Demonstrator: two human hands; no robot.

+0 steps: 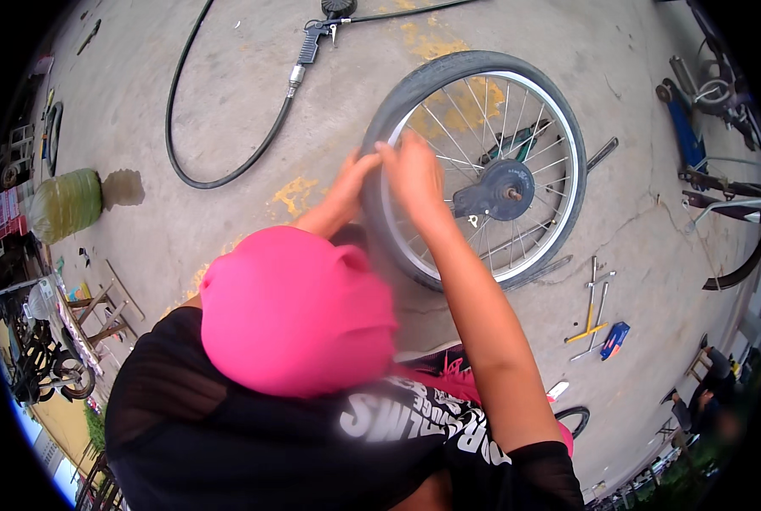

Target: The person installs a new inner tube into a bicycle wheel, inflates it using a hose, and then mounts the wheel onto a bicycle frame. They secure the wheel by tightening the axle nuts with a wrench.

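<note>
A bicycle-type wheel (559, 111) with a black tire (483, 61), silver rim and spokes is in front of me on the concrete floor. A dark round hub (506, 189) sits at its middle. Along the wheel's left side, my left hand (348, 189) curls round the tire from outside. Just right of it, my right hand (416, 175) grips the tire and rim edge, its fingers bent and its thumb near the left hand. Bright pink cloth (295, 311) hides most of my left forearm. Some fingertips are hidden.
Beyond the wheel lies an inflator gun (312, 41) on a black hose (180, 157). A green-handled tool (529, 140) shows through the spokes. T-handled wrenches (592, 298) and a small blue box (615, 341) lie right. A greenish plastic container (67, 204) stands left.
</note>
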